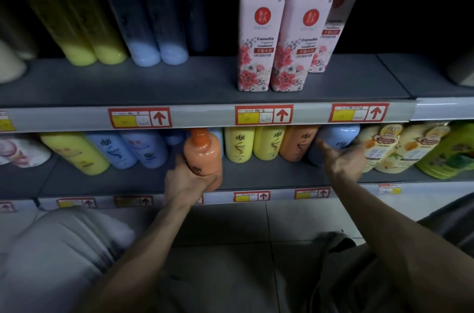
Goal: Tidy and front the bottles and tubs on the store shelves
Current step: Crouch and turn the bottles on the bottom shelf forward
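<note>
Dim grey store shelf (pixel 269 174); left hand (pixel 187 180) curls its fingers round an orange bottle (pixel 202 153), right hand (pixel 343 158) fingers spread, empty.

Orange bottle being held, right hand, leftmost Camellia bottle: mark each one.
orange bottle (pixel 203 151), head view, on its body below the neck.
right hand (pixel 342 160), head view, on the hand's middle.
leftmost Camellia bottle (pixel 260 40), head view, on its front label.
</note>
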Demonstrator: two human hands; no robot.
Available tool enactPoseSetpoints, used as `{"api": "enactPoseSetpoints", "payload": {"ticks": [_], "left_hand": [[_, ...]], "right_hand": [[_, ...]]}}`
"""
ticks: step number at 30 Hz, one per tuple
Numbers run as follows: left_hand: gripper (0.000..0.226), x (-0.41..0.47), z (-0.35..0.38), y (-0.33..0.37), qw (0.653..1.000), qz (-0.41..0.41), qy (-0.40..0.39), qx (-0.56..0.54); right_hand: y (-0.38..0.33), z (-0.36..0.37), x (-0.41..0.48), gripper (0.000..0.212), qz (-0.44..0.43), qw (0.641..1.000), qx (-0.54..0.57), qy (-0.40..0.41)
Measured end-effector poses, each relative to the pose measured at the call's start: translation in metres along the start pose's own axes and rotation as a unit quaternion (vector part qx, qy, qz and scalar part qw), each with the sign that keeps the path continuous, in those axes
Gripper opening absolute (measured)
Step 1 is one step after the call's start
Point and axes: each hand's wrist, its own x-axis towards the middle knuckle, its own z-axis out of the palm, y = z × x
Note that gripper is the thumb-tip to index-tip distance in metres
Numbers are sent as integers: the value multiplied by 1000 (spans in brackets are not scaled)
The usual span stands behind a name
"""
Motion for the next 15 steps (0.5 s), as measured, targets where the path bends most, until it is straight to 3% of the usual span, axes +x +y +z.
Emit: {"api": "enactPoseSetpoints", "payload": {"ticks": [7,15], "left_hand": [[88,1,3,-1,1000,-8,0,-18],[87,2,-1,-1,999,-5,1,-33]], "right_hand": [[24,-27,-31,79,-31,996,-83,21],[31,-22,-52,77,-104,989,-95,-41]]}}
